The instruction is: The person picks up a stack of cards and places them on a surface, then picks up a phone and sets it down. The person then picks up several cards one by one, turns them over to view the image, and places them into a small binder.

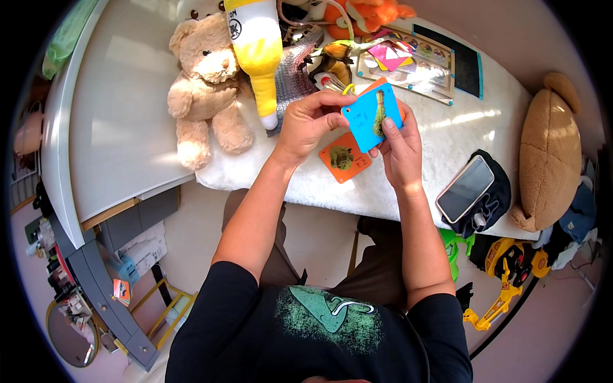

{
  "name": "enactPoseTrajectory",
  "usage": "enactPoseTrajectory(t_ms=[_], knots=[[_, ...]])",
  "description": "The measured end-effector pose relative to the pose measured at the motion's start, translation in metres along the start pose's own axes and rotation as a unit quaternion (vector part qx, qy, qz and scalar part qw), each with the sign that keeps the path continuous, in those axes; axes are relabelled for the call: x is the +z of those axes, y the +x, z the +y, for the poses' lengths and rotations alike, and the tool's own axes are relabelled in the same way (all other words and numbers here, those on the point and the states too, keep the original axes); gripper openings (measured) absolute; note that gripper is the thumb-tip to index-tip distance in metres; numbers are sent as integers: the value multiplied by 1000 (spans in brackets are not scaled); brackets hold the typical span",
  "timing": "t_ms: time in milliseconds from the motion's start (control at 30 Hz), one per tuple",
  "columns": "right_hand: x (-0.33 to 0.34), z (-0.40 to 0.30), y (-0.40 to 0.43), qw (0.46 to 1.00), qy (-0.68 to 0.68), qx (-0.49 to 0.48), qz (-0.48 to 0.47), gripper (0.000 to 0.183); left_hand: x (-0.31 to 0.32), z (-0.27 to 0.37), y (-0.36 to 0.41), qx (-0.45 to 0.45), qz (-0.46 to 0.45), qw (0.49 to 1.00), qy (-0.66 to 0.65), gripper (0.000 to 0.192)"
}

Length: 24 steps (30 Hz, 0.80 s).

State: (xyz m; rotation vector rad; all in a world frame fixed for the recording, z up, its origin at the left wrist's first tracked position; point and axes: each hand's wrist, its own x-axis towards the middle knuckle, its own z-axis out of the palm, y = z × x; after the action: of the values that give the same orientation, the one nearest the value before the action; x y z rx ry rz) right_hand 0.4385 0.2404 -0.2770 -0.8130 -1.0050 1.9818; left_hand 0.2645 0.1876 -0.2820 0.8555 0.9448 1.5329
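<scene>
My right hand (403, 143) grips a small stack of picture cards, its thumb on the front. The top blue card (366, 119) shows a bundle of green leafy vegetable, bears writing and has a hole in one corner; orange card edges show behind it. My left hand (306, 122) pinches at that holed corner. A yellow ring (350, 89) sticks out past its index fingertip; the rest of the ring is hidden. Below the hands, an orange card (343, 158) with a dark green leafy picture lies on the white plush cover (306, 184).
A teddy bear (206, 91) and a yellow-white plush bottle (258, 57) lie at left. Behind are an orange plush toy (373, 14) and a clear board (421, 72) with colored cards. A smartphone (465, 189) rests on dark cloth, beside a brown plush (550, 153). Yellow toy parts (503, 292) lie below.
</scene>
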Motion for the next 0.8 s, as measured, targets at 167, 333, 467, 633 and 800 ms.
enactPoseTrajectory(t_ms=[167,333,467,633,800], knots=[[2,-4,-2,998,-41,-41,8,52,-3,-1,0,4,-8,999,-36,21],[0,-3,-1,996,-53,-66,-1,51,-4,-3,0,-9,3,999,-48,21],[0,-2,1,996,-52,-75,9,49,-2,0,-1,-5,5,999,-50,21],[-4,-9,2,999,-26,-43,-19,47,-2,-1,0,2,-5,999,-50,21],[-3,-14,2,999,0,-23,-22,44,-3,-3,0,20,-18,999,-18,23]])
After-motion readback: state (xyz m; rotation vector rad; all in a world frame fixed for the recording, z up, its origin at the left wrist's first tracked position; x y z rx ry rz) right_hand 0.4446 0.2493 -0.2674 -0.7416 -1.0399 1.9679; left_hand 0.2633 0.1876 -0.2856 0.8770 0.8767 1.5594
